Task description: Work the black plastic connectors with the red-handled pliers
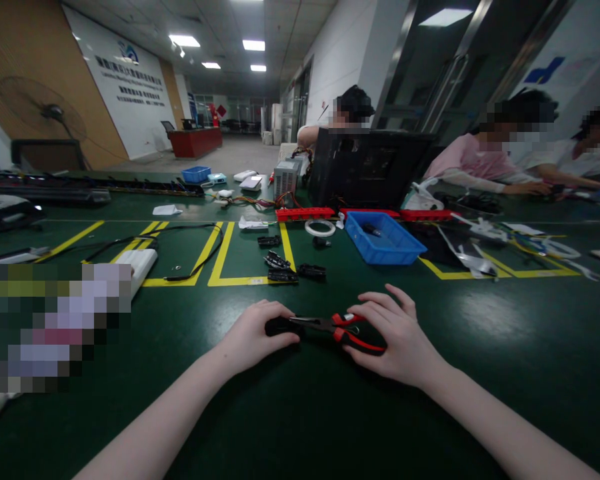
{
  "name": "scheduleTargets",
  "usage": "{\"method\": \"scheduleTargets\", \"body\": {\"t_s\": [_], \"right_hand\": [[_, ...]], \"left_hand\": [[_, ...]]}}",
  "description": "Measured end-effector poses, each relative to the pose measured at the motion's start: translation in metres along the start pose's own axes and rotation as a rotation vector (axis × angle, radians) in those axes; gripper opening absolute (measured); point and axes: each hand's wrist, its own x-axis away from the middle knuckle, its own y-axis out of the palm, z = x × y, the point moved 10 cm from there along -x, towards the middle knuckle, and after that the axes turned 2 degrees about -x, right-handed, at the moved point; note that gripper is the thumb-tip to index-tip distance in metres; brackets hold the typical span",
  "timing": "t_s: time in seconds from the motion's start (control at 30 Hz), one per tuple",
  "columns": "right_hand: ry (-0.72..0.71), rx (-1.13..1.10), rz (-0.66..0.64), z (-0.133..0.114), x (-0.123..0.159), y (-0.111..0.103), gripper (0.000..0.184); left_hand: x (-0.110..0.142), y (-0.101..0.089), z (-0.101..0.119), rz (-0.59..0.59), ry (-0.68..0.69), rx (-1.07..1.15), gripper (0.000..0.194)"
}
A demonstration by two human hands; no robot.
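My right hand (397,337) is closed around the red and black handles of needle-nose pliers (325,324), whose handles stand apart. The jaws point left, and their tip reaches a small black part (279,326). Thumb and fingers of my left hand (257,337) grip this part, and much of it is hidden behind them; I cannot make out its exact kind. Whether the jaws press on it or only lie against it cannot be seen. Beyond my hands, several similar black plastic pieces (281,274) lie on the green table around the yellow tape.
A blue tray (384,250) with a dark item inside stands beyond my right hand. Behind it are a red strip (305,214), a black computer case (373,167) and a metal power supply (285,179). A black cable (217,250) curves at left. Other people sit across the table.
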Motion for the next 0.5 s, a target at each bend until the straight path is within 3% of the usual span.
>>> {"method": "scheduleTargets", "body": {"t_s": [0.2, 0.4, 0.5], "right_hand": [[-0.039, 0.017, 0.003, -0.004, 0.002, 0.003, 0.042], [-0.03, 0.089, 0.176, 0.0, 0.004, -0.014, 0.045], [0.023, 0.096, 0.227, 0.008, 0.006, -0.021, 0.044]], "left_hand": [[0.0, 0.001, 0.002, 0.003, 0.035, -0.008, 0.022], [0.002, 0.002, 0.002, 0.026, 0.087, -0.047, 0.028], [0.002, -0.012, 0.018, 0.123, 0.1, -0.05, 0.028]]}}
